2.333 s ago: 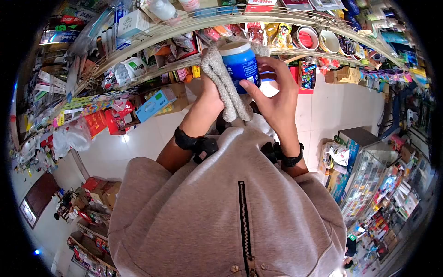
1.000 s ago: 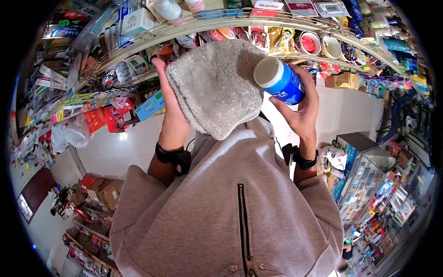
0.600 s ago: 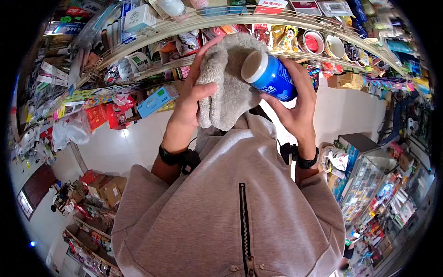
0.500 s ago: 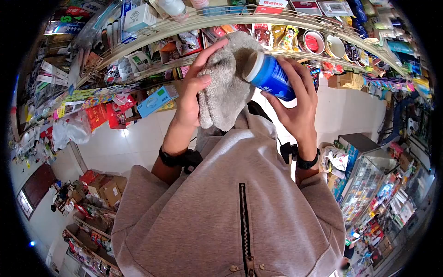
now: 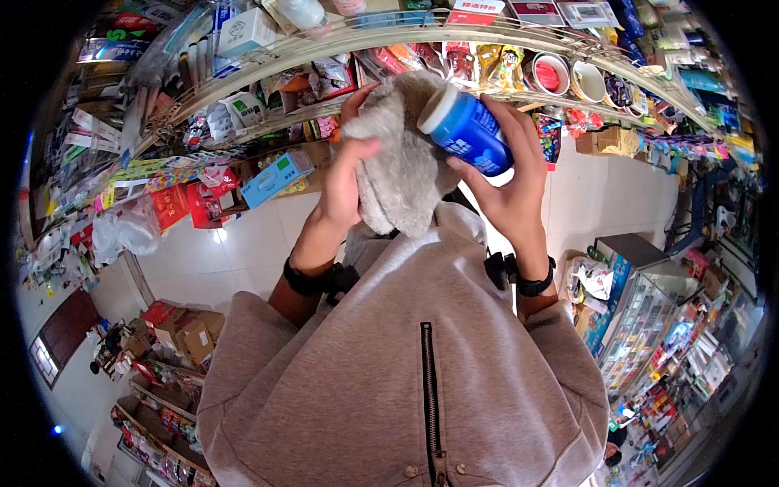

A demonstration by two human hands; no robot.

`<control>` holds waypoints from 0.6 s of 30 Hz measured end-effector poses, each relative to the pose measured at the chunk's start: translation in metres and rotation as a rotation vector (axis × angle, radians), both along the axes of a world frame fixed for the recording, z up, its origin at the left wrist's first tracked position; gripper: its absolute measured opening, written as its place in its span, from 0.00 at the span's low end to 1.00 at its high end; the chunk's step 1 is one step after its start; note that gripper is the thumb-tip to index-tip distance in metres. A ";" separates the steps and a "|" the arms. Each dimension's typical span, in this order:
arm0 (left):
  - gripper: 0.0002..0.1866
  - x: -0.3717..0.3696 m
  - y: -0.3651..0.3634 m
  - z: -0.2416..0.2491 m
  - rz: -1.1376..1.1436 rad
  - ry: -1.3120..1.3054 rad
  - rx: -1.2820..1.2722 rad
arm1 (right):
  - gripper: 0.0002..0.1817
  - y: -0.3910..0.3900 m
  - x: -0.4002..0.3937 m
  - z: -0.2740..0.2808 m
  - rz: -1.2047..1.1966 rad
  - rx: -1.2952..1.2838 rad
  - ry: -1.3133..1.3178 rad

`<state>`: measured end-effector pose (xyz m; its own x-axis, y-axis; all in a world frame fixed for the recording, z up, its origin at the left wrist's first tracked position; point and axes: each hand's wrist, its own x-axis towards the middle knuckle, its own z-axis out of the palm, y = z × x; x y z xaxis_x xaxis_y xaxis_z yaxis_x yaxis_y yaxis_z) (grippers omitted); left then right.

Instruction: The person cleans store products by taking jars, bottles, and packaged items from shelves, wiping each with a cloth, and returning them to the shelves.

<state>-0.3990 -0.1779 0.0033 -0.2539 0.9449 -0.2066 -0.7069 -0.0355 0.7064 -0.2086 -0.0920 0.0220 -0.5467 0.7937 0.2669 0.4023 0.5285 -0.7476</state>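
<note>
"What have you got in your hands?"

"My left hand (image 5: 341, 187) is wrapped around a bunched grey cloth (image 5: 398, 166), with the thumb on the near side. Some of its fingers go behind the cloth, so I can't tell how they sit. My right hand (image 5: 519, 174) is clamped on a blue jar (image 5: 475, 136), with the thumb below and the fingers over the far side."

"What could go wrong from there?"

"The jar is tilted and only one hand has it, so I'd say a slack thumb could let it slide out and drop to the floor (image 5: 608, 187). A hard push from the cloth might also twist it in my grip. And the shelf (image 5: 365, 38) is close ahead: a careless swing forward could knock the snack packets (image 5: 503, 66)."

"And where is the jar, exactly?"

"Between my hands, nearer the right, which holds its side and lower end. Its pale lid (image 5: 438, 111) points up and left, overlapping the cloth from where I look. Whether they're pressed together, I can't tell. My hands themselves are apart, with the cloth and the jar filling the gap."
</note>
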 end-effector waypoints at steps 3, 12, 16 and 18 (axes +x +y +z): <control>0.35 -0.014 0.000 -0.004 -0.026 -0.146 -0.033 | 0.41 -0.005 0.006 -0.011 0.046 -0.488 0.451; 0.30 -0.032 -0.008 0.016 -0.096 1.771 -0.151 | 0.41 -0.006 0.024 -0.023 -0.007 -0.656 0.465; 0.27 -0.058 -0.010 0.011 -0.050 1.299 -0.151 | 0.41 -0.008 0.027 -0.028 0.000 -0.720 0.440; 0.26 -0.073 -0.020 -0.016 -0.054 1.052 -0.124 | 0.41 -0.010 0.028 -0.037 0.009 -0.710 0.424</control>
